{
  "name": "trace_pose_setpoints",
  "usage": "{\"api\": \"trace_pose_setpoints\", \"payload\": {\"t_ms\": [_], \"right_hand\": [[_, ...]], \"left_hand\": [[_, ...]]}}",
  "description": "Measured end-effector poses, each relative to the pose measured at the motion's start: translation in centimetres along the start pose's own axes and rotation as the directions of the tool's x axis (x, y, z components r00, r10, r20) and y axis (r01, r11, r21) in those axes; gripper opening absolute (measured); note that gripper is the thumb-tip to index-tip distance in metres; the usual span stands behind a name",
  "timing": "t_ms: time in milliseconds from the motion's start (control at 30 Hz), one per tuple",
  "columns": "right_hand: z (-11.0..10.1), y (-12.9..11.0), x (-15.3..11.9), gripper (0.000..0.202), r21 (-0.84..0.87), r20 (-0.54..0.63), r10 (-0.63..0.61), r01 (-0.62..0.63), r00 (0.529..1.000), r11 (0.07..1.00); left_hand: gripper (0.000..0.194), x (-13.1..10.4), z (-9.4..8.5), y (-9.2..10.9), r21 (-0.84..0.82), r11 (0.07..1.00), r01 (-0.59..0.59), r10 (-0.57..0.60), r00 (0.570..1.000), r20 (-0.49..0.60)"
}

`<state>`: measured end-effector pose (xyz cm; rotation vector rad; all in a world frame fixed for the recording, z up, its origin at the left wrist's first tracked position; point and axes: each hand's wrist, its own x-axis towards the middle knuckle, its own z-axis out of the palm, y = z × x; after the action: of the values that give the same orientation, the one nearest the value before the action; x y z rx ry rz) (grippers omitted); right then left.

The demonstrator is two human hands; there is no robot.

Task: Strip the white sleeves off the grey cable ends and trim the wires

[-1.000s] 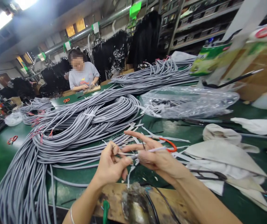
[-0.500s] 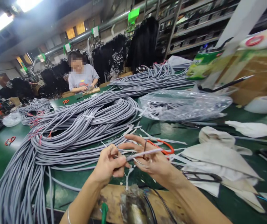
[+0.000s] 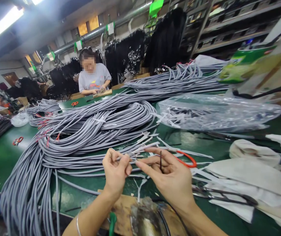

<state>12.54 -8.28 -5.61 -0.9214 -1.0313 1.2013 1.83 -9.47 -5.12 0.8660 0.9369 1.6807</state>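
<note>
My left hand (image 3: pixel 117 172) is closed, thumb and forefinger pinching a grey cable (image 3: pixel 131 159) near its end. Facing it, my right hand (image 3: pixel 171 172) brings its thumb and fingertips together at the cable's end; the exact contact is partly hidden by the fingers. A short thin dark piece (image 3: pixel 160 160) sticks up between the fingers of my right hand. Just behind that hand shows the orange handle of a pair of scissors (image 3: pixel 189 159). Thin white strips (image 3: pixel 140 188) hang and lie below and around both hands.
Coils of grey cable (image 3: pixel 81 144) cover the left of the green table (image 3: pixel 29 157). At right lie a clear plastic bag (image 3: pixel 219 111), whitish cloth (image 3: pixel 253 173) and dark-handled scissors (image 3: pixel 229 196). A wooden board (image 3: pixel 123 209) with a metal block is below me. A co-worker (image 3: pixel 93 77) sits opposite.
My right hand has turned and its spread fingers have closed in toward the cable end by my left hand. The view has swung slightly left, so the surroundings appear farther right.
</note>
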Motion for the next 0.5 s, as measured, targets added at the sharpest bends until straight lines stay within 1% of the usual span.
{"api": "trace_pose_setpoints", "payload": {"t_ms": [33, 67, 133, 167, 200, 233, 267, 333, 400, 433, 467, 500], "right_hand": [[0.0, 0.2, 0.0, 0.049, 0.015, 0.044, 0.029, -0.03, 0.999, 0.999], [0.0, 0.4, 0.1, 0.05, 0.035, 0.102, 0.07, -0.073, 0.992, 0.997], [0.0, 0.9, 0.6, 0.05, 0.063, 0.231, 0.172, -0.191, 0.958, 0.98], [-0.1, 1.2, 0.9, 0.05, 0.066, 0.271, 0.217, -0.243, 0.938, 0.968], [-0.2, 1.4, 1.2, 0.05, 0.064, 0.291, 0.25, -0.279, 0.924, 0.958], [-0.4, 1.6, 1.6, 0.05, 0.06, 0.288, 0.265, -0.293, 0.92, 0.954], [-0.6, 1.6, 2.0, 0.049, 0.054, 0.267, 0.264, -0.288, 0.927, 0.956], [-1.1, 1.3, 2.6, 0.047, 0.041, 0.183, 0.216, -0.227, 0.959, 0.973], [-1.7, 0.7, 2.9, 0.043, 0.013, 0.04, 0.104, -0.105, 0.994, 0.994], [-1.9, 0.3, 2.9, 0.04, -0.015, -0.027, 0.035, -0.036, 0.999, 0.999], [-2.2, -0.1, 2.9, 0.036, -0.05, -0.049, -0.024, 0.021, 0.999, 0.999], [-2.3, -0.4, 2.8, 0.033, -0.085, -0.023, -0.067, 0.065, 0.997, 0.994]], "left_hand": [[0.059, 0.1, -0.1, 0.2, -0.023, 0.999, 0.042, -0.042, 0.999, 0.004], [0.056, 0.2, -0.3, 0.5, -0.035, 0.994, 0.099, -0.098, 0.994, 0.04], [0.055, 0.3, -0.6, 1.0, -0.022, 0.975, 0.22, -0.213, 0.962, 0.169], [0.055, 0.4, -0.8, 1.3, -0.001, 0.966, 0.259, -0.252, 0.941, 0.228], [0.054, 0.4, -0.8, 1.5, 0.019, 0.961, 0.278, -0.273, 0.925, 0.263], [0.052, 0.5, -0.9, 1.7, 0.033, 0.958, 0.284, -0.282, 0.92, 0.271], [0.051, 0.5, -0.9, 1.8, 0.041, 0.957, 0.287, -0.288, 0.922, 0.259], [0.05, 0.6, -0.7, 2.0, 0.058, 0.952, 0.302, -0.307, 0.926, 0.222], [0.05, 0.6, -0.4, 1.9, 0.093, 0.94, 0.327, -0.339, 0.919, 0.2], [0.05, 0.6, -0.3, 1.8, 0.122, 0.934, 0.336, -0.354, 0.916, 0.188], [0.05, 0.5, -0.2, 1.6, 0.157, 0.927, 0.34, -0.365, 0.914, 0.175], [0.051, 0.5, -0.1, 1.4, 0.196, 0.92, 0.34, -0.373, 0.913, 0.166]]}}
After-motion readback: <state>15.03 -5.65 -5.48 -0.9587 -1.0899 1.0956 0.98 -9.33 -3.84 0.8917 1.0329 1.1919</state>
